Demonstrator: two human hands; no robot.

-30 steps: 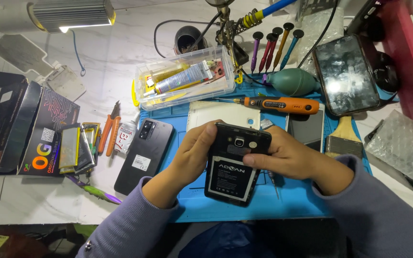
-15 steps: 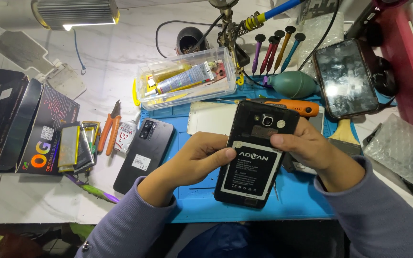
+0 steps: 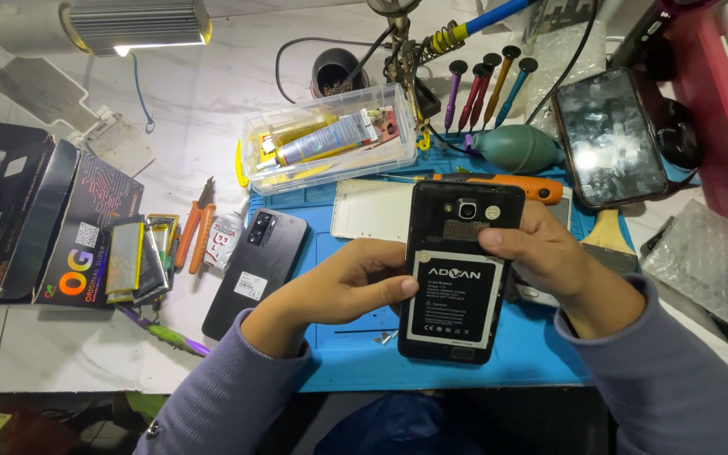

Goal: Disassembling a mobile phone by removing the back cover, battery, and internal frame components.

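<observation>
Phone (image 3: 458,270), black, back cover removed, held face down above the blue work mat (image 3: 541,354) at the near edge of the desk (image 3: 204,109). Battery (image 3: 455,297), black with a white border, sits in its bay and fills the lower part of the body; the camera lens is exposed above it.

Left hand (image 3: 355,282): curled against the phone's left edge, thumb tip touching the battery's left side, fingers clamped on the phone body.

Right hand (image 3: 549,261): wrapped around the phone's right edge, thumb laid across the upper right corner of the battery, fingers behind the body. Both hands are closed on the same phone.

Surrounding items:
- A pale back cover (image 3: 372,209) lies flat on the mat, just behind the held phone.
- An orange-handled tool (image 3: 499,184) lies across the mat behind the phone's top edge.
- A second dark phone (image 3: 256,271) lies face down at the mat's left border.
- A clear plastic box (image 3: 330,139) holding glue tubes stands behind the mat.
- A green rubber blower (image 3: 517,148) rests to the right of the box, with a row of screwdrivers (image 3: 482,88) upright behind it.
- A third phone (image 3: 610,136), screen up, lies at the right.
- Orange-handled pliers (image 3: 194,232) and loose battery packs (image 3: 138,257) lie left of the mat, beside black boxes (image 3: 44,223).
- A lamp (image 3: 128,21) shines from the upper left.
</observation>
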